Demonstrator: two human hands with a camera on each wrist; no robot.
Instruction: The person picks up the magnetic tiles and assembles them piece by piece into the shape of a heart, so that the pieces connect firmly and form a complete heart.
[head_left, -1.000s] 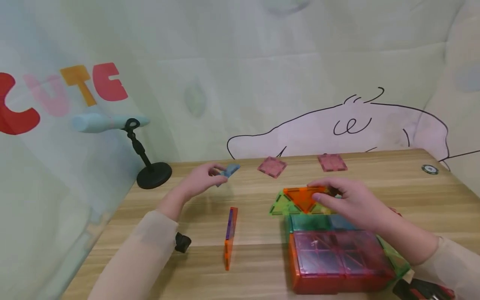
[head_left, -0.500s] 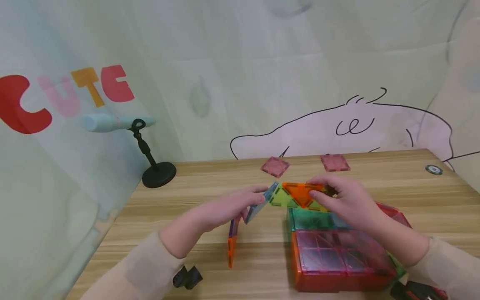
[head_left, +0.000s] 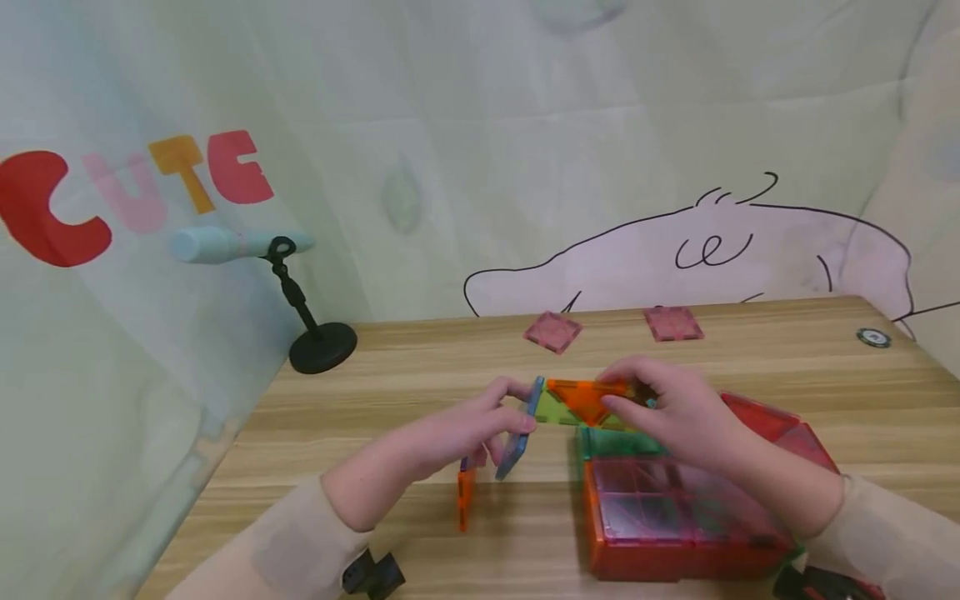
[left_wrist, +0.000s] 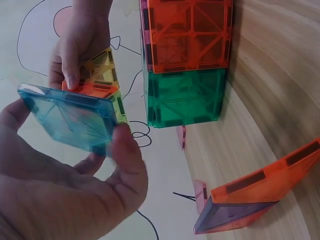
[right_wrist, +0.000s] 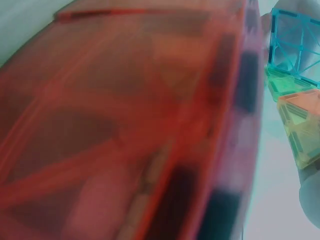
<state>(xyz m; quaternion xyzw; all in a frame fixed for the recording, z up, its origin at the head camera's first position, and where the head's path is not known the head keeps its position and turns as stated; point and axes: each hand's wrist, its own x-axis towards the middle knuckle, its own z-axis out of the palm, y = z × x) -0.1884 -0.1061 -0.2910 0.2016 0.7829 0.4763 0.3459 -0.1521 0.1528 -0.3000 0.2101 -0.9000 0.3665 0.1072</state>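
My left hand (head_left: 453, 435) pinches a blue square magnetic tile (left_wrist: 70, 122) between thumb and fingers, the tile tilted on edge. In the head view its top edge meets, or nearly meets, the left end of a small piece of joined magnetic tiles; contact cannot be told. That piece has a green tile (head_left: 552, 408), an orange triangle (head_left: 583, 402) and a yellow tile (right_wrist: 300, 135). My right hand (head_left: 678, 415) pinches it at its right end, above the back of a box built of tiles. The box has a pinkish-red top (head_left: 675, 500) and a green section (left_wrist: 187, 99).
Orange-and-purple joined tiles (left_wrist: 260, 182) stand upright on the wooden table (head_left: 405, 358), by my left hand. Two pink square tiles (head_left: 553, 332) lie at the back. A black stand (head_left: 323, 347) is at back left, a round chip (head_left: 873, 337) at far right.
My left hand has carried the blue tile rightward to the joined tiles' left end and turned it more upright. My right hand has shifted slightly left with its piece.
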